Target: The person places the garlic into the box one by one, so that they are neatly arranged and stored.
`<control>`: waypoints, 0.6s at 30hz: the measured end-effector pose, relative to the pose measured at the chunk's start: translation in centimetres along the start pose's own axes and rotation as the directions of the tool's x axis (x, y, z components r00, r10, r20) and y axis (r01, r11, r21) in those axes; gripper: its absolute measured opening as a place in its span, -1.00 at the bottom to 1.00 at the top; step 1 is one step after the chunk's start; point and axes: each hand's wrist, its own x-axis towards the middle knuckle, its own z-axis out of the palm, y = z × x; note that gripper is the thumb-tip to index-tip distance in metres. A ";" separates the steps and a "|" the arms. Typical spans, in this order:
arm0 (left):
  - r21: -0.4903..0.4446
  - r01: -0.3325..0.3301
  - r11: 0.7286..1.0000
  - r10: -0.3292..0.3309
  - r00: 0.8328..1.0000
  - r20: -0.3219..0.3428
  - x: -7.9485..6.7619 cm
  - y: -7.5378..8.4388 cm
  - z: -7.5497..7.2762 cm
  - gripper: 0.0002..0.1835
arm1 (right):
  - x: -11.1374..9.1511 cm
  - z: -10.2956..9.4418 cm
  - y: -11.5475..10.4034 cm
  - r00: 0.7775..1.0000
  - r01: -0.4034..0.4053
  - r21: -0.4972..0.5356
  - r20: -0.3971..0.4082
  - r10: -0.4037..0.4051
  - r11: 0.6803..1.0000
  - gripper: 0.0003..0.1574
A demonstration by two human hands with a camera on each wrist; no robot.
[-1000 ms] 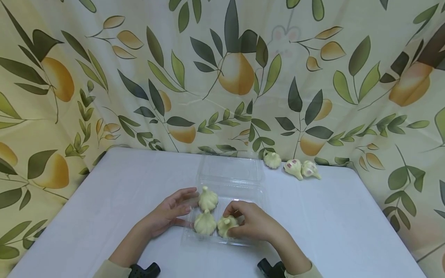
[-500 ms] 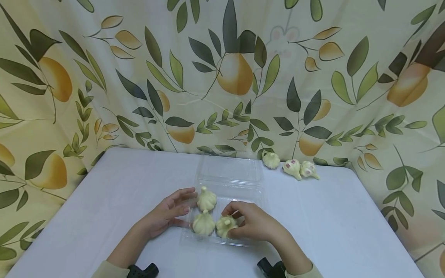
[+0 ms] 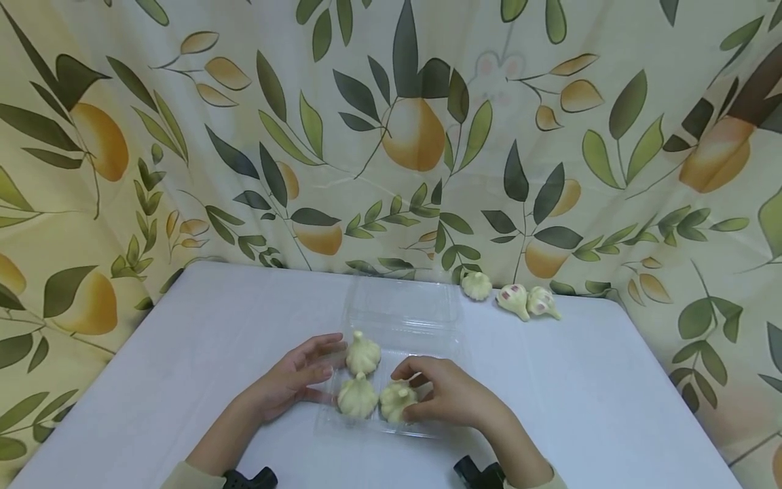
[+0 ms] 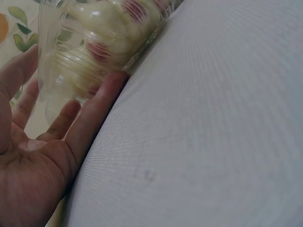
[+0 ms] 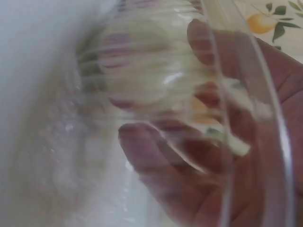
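Note:
A transparent plastic clamshell box (image 3: pixel 427 426) lies with its lid folded back, three pale garlic bulbs in its base. Two of them, the rear-left bulb (image 3: pixel 363 354) and the front-left bulb (image 3: pixel 358 397), sit in a column beside my left hand (image 3: pixel 299 375). That hand's fingers are spread along the box's left wall; the left wrist view shows a fingertip (image 4: pixel 113 82) against the clear plastic. My right hand (image 3: pixel 452 394) reaches into the box, thumb and fingers loosely around the front-right bulb (image 3: pixel 396 401). In the right wrist view a gap shows between a fingertip (image 5: pixel 135 137) and this purple-marked bulb (image 5: pixel 137 61).
At the table's far edge lie three more bulbs: a rounded garlic bulb (image 3: pixel 476 286) and, to its right, two purple-streaked ones (image 3: pixel 513 299). The clear lid (image 3: pixel 403 299) stretches toward the fruit-patterned curtain (image 3: pixel 415 136) behind the white-covered table (image 3: pixel 183 353).
My right thumb and fingers have eased slightly away from the front-right bulb, leaving more of it visible. My left hand stays at the box's left wall.

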 end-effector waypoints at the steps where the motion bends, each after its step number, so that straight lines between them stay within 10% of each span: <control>1: -0.001 0.002 1.000 -0.002 1.000 0.001 0.0 0.0 0.0 -0.33 | -0.1 -0.1 0.0 1.000 -0.001 0.006 -0.001 0.001 1.000 -0.45; 18: 0.006 0.002 1.000 -0.002 1.000 0.001 -0.1 0.0 0.2 -0.32 | -2.5 -4.6 0.4 0.977 0.002 0.007 -0.212 -0.001 1.000 -0.43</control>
